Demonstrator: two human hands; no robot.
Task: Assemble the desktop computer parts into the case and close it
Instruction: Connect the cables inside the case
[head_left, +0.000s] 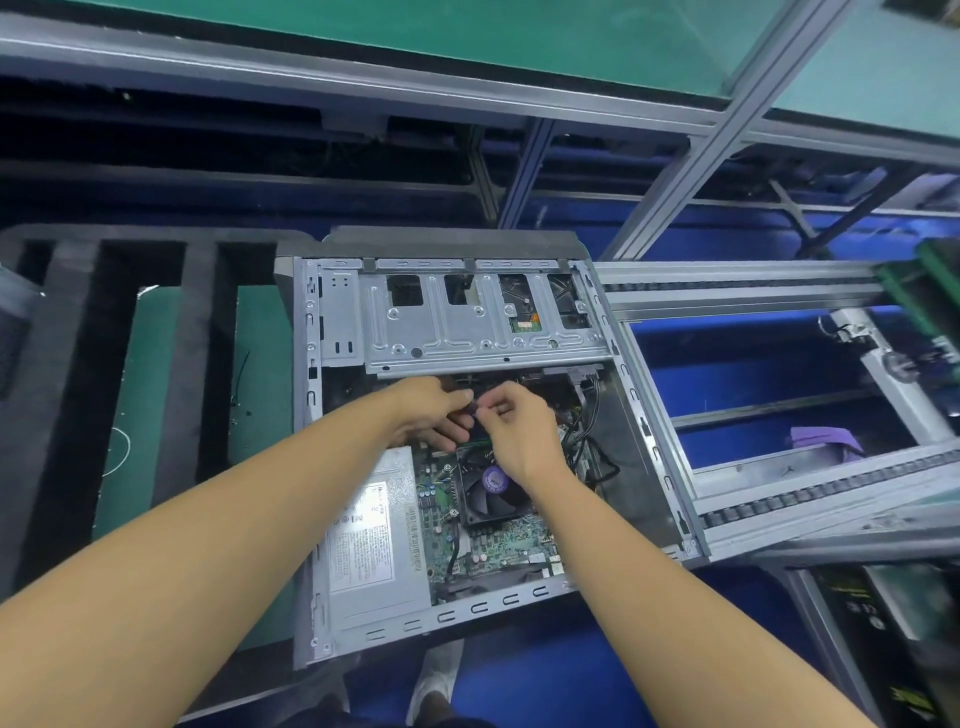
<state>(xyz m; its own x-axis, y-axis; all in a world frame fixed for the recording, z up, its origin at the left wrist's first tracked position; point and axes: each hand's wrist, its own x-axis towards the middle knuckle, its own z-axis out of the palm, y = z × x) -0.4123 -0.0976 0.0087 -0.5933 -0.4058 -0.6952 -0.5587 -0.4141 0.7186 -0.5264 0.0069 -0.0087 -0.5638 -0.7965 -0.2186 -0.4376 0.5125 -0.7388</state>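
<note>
**Under the drive cage (467, 332): line up before pushing**

Just above the CPU fan (488, 486), inside the open computer case (652, 415) lying on its side, the left hand (431, 410) and right hand (514, 431) meet. Their fingers are curled and both pinch a small dark part (474, 408), probably a plug, though it is too small to tell. Steady it with one hand, square it to its socket, then press evenly, keeping the black cables (589, 436) clear of the fan.

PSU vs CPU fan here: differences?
The power supply is a grey metal box with a white label; the CPU fan is black with a purple hub sticker. The power supply is larger, in the near-left corner; the CPU fan sits on the motherboard. Both sit inside the open case.
</note>
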